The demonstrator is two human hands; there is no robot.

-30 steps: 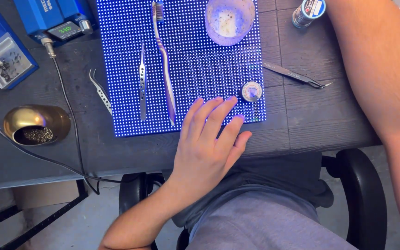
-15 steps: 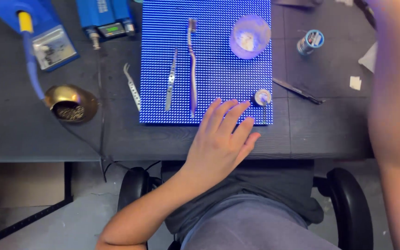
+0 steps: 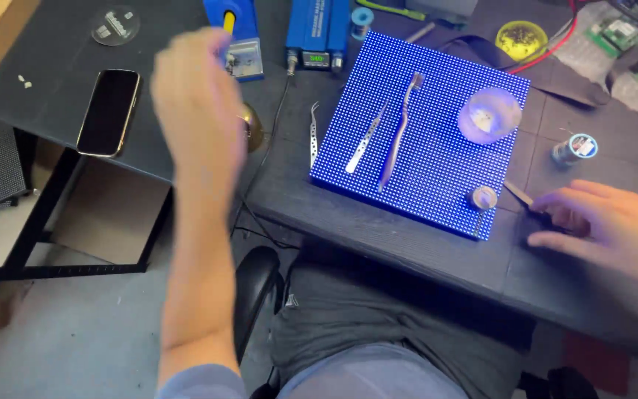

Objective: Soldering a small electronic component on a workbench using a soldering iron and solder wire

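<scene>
Dark metal tweezers (image 3: 523,198) lie under my right hand (image 3: 607,225), whose spread fingers (image 3: 555,201) rest on them at the desk (image 3: 407,236) edge, gripping nothing. Just beside them glows the blue LED panel (image 3: 437,125), carrying a toothbrush (image 3: 400,133), silver tweezers (image 3: 363,142) and a small cup (image 3: 489,114). My left hand (image 3: 197,103) hangs blurred in the air; I cannot tell its grip.

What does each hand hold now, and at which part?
The left hand is raised, blurred and seems empty. The right hand rests on the dark tool beside the blue panel; a grip cannot be told.
</scene>
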